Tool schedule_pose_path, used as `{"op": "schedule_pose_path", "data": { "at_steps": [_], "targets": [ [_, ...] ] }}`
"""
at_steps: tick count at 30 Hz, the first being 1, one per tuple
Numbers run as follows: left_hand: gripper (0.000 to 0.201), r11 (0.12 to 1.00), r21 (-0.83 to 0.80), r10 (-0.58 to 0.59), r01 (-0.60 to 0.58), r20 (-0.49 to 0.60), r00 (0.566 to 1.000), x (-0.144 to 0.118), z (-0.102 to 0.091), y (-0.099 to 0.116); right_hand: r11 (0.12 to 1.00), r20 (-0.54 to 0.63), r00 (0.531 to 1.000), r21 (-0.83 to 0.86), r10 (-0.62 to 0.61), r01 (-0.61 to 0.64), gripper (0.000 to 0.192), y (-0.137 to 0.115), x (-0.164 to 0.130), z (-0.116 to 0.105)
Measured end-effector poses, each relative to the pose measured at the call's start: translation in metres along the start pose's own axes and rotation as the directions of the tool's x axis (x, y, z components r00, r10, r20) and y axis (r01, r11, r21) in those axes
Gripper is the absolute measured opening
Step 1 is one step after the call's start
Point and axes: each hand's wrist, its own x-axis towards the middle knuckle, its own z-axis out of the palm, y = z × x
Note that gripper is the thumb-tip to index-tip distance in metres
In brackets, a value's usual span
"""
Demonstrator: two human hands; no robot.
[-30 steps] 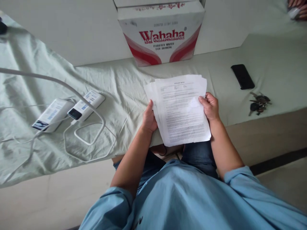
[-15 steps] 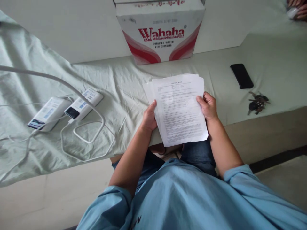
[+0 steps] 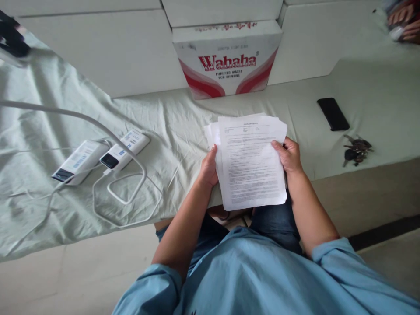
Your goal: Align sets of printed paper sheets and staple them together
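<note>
A loose stack of printed paper sheets (image 3: 252,168) is held up over the table's front edge, above my lap. My left hand (image 3: 209,166) grips its left side, thumb up along the edge. My right hand (image 3: 288,154) pinches the right side, with the thumb on top of the front sheet and the fingers hidden behind. The sheets are fanned unevenly, and several corners stick out at the upper left. Small print covers the top sheet, under a short heading too small to read.
A Wahaha water carton (image 3: 229,65) stands behind the papers on the cloth-covered table (image 3: 177,131). To the left lie two white power banks (image 3: 78,162) with looping cables (image 3: 144,175). To the right are a black phone (image 3: 333,113) and a bunch of keys (image 3: 357,149). Another person's hands (image 3: 405,22) show at the top right.
The whole view has shifted, so things appear lower and slightly to the right. The left-hand sheets sit closer to the rest of the stack. Both hands keep hold of the papers.
</note>
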Motion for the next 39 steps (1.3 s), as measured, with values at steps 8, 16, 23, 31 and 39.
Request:
{"op": "schedule_pose_path", "data": {
  "at_steps": [8,16,23,31,39],
  "targets": [
    [0.051,0.996,0.065,0.057,-0.058,0.025,0.998,-0.002,0.001,-0.002,0.999,0.037,0.999,-0.017,-0.027,0.028,0.045,-0.008,-0.002,0.001],
    [0.059,0.992,0.092,0.08,-0.081,0.01,0.997,-0.006,0.004,-0.002,0.999,0.052,0.998,-0.048,-0.022,0.025,0.045,-0.009,-0.002,0.002],
    [0.055,0.993,0.06,0.096,-0.097,0.009,0.995,-0.008,0.009,0.0,0.999,-0.148,0.989,0.029,-0.021,0.026,0.052,0.001,0.004,0.001],
    [0.045,0.999,0.019,0.041,-0.041,0.019,0.999,-0.003,0.002,0.0,0.994,-0.192,0.981,0.102,-0.005,0.025,0.053,-0.004,0.012,-0.011],
    [0.057,0.995,0.079,0.068,-0.069,0.008,0.998,-0.003,-0.002,-0.007,0.999,0.0,1.0,-0.035,0.004,-0.004,0.053,-0.016,-0.003,0.002]
  ]
}}
